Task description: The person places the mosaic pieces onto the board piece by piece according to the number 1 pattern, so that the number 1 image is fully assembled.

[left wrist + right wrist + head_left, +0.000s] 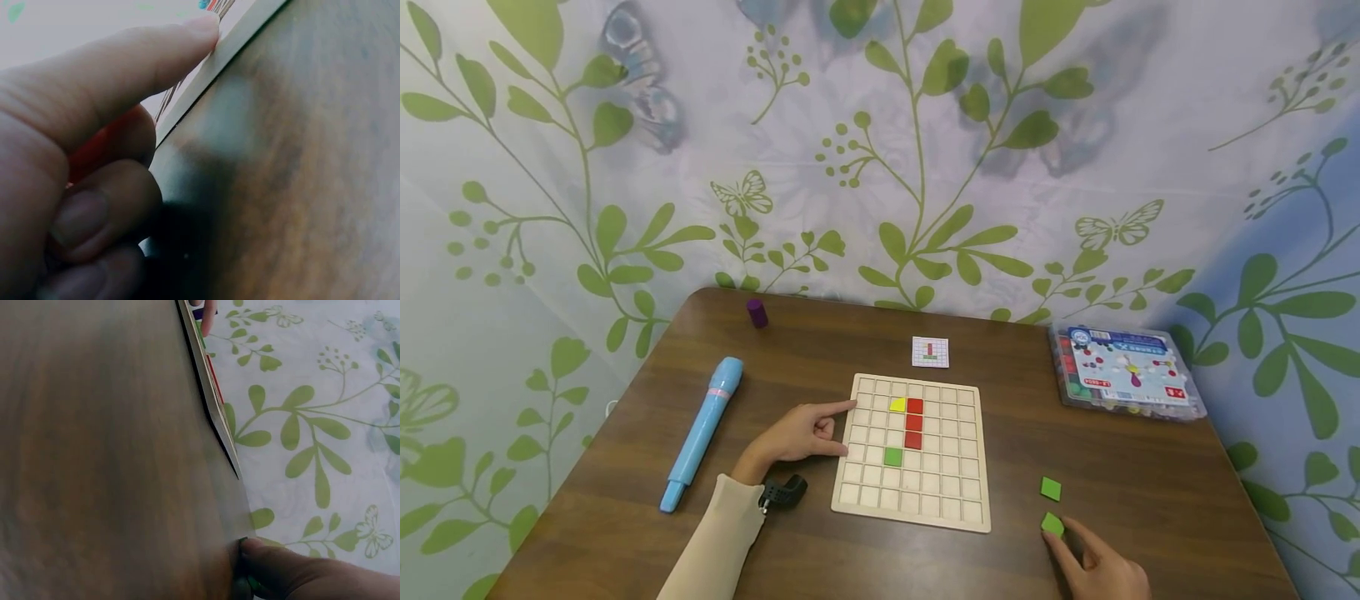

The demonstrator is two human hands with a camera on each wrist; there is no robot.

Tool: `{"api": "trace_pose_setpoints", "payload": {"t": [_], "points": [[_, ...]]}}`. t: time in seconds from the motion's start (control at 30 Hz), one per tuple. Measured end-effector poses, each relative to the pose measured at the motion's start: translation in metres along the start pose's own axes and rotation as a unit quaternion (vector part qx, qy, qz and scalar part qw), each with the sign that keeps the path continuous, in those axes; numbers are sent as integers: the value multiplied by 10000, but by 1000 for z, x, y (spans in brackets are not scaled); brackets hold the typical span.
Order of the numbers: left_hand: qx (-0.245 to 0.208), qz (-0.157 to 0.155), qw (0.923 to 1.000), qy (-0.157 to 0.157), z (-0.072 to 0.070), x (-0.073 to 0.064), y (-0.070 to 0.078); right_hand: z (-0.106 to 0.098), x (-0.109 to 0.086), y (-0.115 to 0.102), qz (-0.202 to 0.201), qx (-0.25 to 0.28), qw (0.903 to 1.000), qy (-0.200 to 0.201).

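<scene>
A square wooden grid board (951, 467) lies on the table. Three red square tiles (913, 422) form a column on it, beside a yellow tile (898, 404) with one rounded corner; a green tile (892, 457) sits lower left of the column. My left hand (805, 432) touches the board's left edge with straight index finger and thumb, its other fingers folded in. Right of the board, my right hand (1105, 571) pinches a green square tile (1052, 523) between thumb and finger. Just beyond it lies another green tile (1050, 488).
Behind the board lies a small card (930, 352) printed with a grid and coloured pattern. A clear plastic case (1127, 371) stands at the back right. To the left are a light blue microphone-shaped stick (703, 433) and a purple cylinder (757, 313). Patterned cloth hangs behind the table.
</scene>
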State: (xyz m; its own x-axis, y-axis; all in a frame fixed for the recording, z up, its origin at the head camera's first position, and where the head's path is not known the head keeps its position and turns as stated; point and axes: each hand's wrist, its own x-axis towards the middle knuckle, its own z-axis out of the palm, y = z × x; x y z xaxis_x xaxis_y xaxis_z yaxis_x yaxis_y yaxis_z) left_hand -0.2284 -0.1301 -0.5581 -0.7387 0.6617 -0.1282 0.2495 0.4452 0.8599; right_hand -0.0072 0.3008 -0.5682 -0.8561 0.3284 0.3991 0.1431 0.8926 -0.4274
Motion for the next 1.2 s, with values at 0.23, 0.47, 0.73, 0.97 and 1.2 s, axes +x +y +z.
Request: {"api": "trace_pose_setpoints", "payload": {"t": [0.23, 0.47, 0.73, 0.97, 1.2], "points": [[6, 0, 10000, -18, -1, 1, 2, 3, 0, 5, -401, 124, 9986, 324], [26, -44, 10000, -27, 0, 1, 2, 3, 3, 10, -554, 386, 9967, 453], [14, -55, 10000, -9, 0, 0, 3, -1, 10, 12, -923, 635, 9927, 440], [11, -34, 10000, -34, -1, -1, 4, -11, 17, -2, -761, 495, 9959, 51], [31, -3, 10000, -56, -1, -1, 3, -17, 29, -25, -493, 205, 9973, -508]]}}
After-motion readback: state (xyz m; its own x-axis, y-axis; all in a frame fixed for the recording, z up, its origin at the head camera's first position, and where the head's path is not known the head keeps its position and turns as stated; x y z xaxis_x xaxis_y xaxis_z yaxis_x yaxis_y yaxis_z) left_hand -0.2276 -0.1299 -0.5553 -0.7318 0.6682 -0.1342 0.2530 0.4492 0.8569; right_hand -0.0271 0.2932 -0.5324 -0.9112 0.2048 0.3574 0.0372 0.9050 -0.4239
